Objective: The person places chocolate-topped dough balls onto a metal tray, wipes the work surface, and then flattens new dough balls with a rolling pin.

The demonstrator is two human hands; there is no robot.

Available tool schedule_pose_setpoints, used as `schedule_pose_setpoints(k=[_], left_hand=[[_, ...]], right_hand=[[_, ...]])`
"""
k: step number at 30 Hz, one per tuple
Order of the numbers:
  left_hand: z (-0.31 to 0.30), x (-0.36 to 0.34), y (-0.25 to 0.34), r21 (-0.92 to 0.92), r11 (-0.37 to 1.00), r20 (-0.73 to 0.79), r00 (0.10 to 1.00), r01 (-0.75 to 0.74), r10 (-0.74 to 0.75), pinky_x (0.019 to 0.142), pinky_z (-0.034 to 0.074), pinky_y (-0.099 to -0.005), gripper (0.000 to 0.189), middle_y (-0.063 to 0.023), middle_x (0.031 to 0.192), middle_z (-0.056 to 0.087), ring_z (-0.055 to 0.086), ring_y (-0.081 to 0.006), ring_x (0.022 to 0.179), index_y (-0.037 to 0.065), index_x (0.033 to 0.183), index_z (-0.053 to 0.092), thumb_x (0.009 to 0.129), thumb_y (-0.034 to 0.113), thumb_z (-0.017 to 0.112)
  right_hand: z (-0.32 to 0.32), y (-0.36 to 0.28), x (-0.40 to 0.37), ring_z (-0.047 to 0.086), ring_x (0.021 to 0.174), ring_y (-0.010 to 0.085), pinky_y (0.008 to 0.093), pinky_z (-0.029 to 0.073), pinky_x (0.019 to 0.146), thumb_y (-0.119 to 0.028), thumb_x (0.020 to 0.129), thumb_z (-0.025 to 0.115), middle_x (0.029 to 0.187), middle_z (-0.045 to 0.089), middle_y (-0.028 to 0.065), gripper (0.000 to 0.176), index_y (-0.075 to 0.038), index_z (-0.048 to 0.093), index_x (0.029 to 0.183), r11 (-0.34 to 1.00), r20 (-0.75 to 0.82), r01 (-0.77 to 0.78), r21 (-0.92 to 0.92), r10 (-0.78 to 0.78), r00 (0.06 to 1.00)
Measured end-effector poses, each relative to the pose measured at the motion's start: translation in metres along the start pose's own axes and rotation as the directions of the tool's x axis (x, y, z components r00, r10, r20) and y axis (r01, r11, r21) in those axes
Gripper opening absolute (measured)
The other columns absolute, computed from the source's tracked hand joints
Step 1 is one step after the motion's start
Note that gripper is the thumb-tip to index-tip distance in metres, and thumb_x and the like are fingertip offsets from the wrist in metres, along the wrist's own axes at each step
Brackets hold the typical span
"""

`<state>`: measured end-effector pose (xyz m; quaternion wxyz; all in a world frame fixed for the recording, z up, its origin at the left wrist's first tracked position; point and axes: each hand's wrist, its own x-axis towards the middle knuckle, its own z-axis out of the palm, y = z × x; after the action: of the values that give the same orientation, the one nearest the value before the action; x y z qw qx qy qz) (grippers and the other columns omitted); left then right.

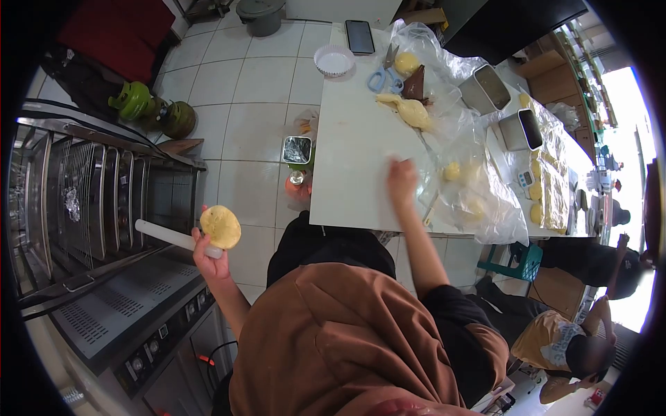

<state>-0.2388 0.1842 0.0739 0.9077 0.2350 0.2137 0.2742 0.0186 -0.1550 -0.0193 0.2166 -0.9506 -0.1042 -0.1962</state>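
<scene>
Two tins, insides dark; left hand around rod and dough disc; right hand blurred, grip unclear

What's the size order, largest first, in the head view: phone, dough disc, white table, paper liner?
1. White table
2. Dough disc, perhaps flattered by nearness to the camera
3. Phone and paper liner: too alike to rank

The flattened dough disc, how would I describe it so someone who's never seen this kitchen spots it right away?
Start at the white table and look left, to the person's left hand held out toward the metal rack. That hand holds a rolling pin and the dough disc. The disc is round and yellow; the pin is long and white.
</scene>
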Motion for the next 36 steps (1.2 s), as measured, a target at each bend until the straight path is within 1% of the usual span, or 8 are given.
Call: schedule_pose_setpoints(k=[6, 8, 12, 14, 19, 22, 32, 36], left_hand=[[-0.009, -0.001, -0.001, -0.016, 1.0, 0.014, 1.0, -0.012, 0.012, 0.102, 0.032, -0.0526, 0.024, -0.0163, 0.138, 0.035, 0.035, -0.034, 0.126, 0.011, 0.086, 0.042, 0.073, -0.008, 0.049], [-0.011, -0.003, -0.001, -0.035, 0.999, -0.015, 1.0, -0.017, 0.017, 0.102, 0.032, -0.053, 0.024, -0.0163, 0.138, 0.034, 0.034, -0.0342, 0.127, 0.011, 0.086, 0.042, 0.072, -0.008, 0.049], [-0.009, 0.0, 0.002, -0.066, 0.998, 0.005, 1.0, -0.022, 0.023, 0.104, 0.03, -0.0516, 0.018, -0.0149, 0.141, 0.032, 0.033, -0.0323, 0.128, 0.009, 0.084, 0.044, 0.075, -0.006, 0.049], [-0.008, -0.003, 0.003, -0.059, 0.998, 0.002, 1.0, -0.028, 0.028, 0.103, 0.031, -0.0518, 0.018, -0.0146, 0.141, 0.033, 0.034, -0.032, 0.128, 0.009, 0.083, 0.045, 0.075, -0.006, 0.049], [-0.005, 0.004, -0.002, -0.064, 0.998, -0.037, 0.999, -0.022, 0.019, 0.102, 0.032, -0.0549, 0.022, -0.018, 0.138, 0.034, 0.031, -0.0358, 0.129, 0.01, 0.083, 0.041, 0.071, -0.008, 0.048], [0.0, 0.011, -0.003, -0.062, 0.998, -0.029, 1.0, -0.011, 0.01, 0.102, 0.031, -0.0553, 0.022, -0.0184, 0.138, 0.033, 0.031, -0.0361, 0.129, 0.01, 0.082, 0.04, 0.071, -0.007, 0.048], [0.019, -0.003, -0.014, -0.006, 1.0, -0.025, 0.999, -0.024, 0.024, 0.104, 0.028, -0.0551, 0.021, -0.0197, 0.139, 0.031, 0.03, -0.0368, 0.129, 0.009, 0.082, 0.038, 0.072, -0.006, 0.048], [0.005, -0.002, -0.021, -0.022, 1.0, -0.021, 1.0, -0.001, 0.0, 0.104, 0.029, -0.0549, 0.02, -0.0197, 0.139, 0.032, 0.03, -0.0369, 0.129, 0.01, 0.081, 0.038, 0.072, -0.006, 0.048]], right_hand=[[0.026, -0.007, 0.011, 0.054, 0.071, 0.0323, 0.04, 0.045, 0.064, -0.014, 0.085, 0.051, 0.074, 0.052, 0.0169, 0.016, -0.004, 0.059, 0.076, 0.987, -0.039, -0.063, -0.146, 0.058, 0.998], [-0.009, -0.046, -0.026, 0.055, 0.068, 0.0334, 0.0419, 0.045, 0.062, -0.006, 0.077, 0.061, 0.069, 0.052, 0.0162, 0.006, -0.003, 0.064, 0.074, 0.958, 0.139, 0.032, 0.285, -0.074, 0.987], [0.001, 0.023, 0.036, 0.056, 0.069, 0.0336, 0.0413, 0.047, 0.062, -0.005, 0.077, 0.058, 0.071, 0.054, 0.0176, 0.01, -0.002, 0.066, 0.081, 0.999, -0.007, -0.038, -0.017, 0.038, 0.999], [0.025, 0.016, 0.073, 0.056, 0.072, 0.0342, 0.0417, 0.047, 0.064, -0.005, 0.079, 0.055, 0.075, 0.057, 0.0204, 0.011, -0.002, 0.065, 0.083, 0.988, -0.176, -0.073, 0.137, 0.097, 0.98], [0.09, -0.094, 0.07, 0.055, 0.078, 0.0343, 0.0409, 0.046, 0.072, 0.0, 0.077, 0.051, 0.076, 0.056, 0.0197, 0.021, -0.003, 0.065, 0.092, 0.975, 0.065, 0.163, 0.152, -0.175, 0.982], [0.05, -0.112, 0.017, 0.054, 0.072, 0.0322, 0.0414, 0.045, 0.067, 0.002, 0.075, 0.053, 0.072, 0.051, 0.0159, 0.02, -0.004, 0.067, 0.088, 0.844, 0.119, 0.282, 0.456, -0.372, 0.921], [0.118, -0.093, 0.132, 0.052, 0.072, 0.0362, 0.0443, 0.043, 0.065, -0.003, 0.077, 0.055, 0.075, 0.052, 0.0196, 0.012, -0.003, 0.066, 0.083, 0.914, -0.034, 0.269, 0.304, -0.272, 0.962], [0.047, -0.097, 0.023, 0.053, 0.077, 0.0322, 0.0421, 0.046, 0.069, 0.0, 0.075, 0.052, 0.076, 0.053, 0.0165, 0.016, -0.004, 0.066, 0.083, 0.798, 0.275, 0.338, 0.498, -0.516, 0.811]])
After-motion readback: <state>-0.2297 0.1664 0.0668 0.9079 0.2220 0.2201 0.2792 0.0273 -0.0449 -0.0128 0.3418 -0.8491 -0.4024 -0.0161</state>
